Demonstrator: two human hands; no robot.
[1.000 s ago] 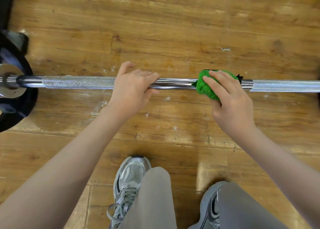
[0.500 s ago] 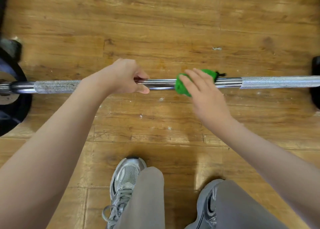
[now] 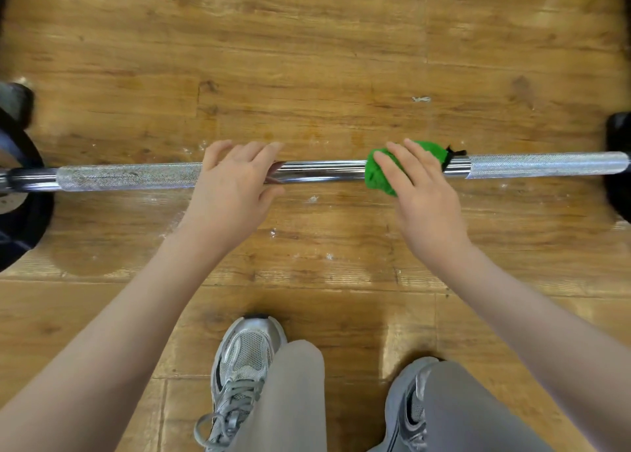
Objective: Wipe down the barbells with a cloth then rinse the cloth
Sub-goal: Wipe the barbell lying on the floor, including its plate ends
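Head view looks straight down on the barbell (image 3: 324, 171), which lies on the wooden floor (image 3: 307, 59) just ahead of the person's shoes (image 3: 244, 359), its long axis running left to right across the picture and square to both forearms. Right hand (image 3: 423, 192) presses a bunched green cloth (image 3: 379, 175) onto the smooth chrome middle of the shaft, fingers spread flat over it, so it is the hand already on the working spot. Left hand (image 3: 235, 185) is draped loosely over the bar, fingers relaxed, holding nothing, where the left knurled stretch ends. Any wiping stroke must therefore run sideways along the shaft. Knurled grey sections flank the shiny centre; dark plates (image 3: 20, 212) sit at each end, the right one mostly out of frame.
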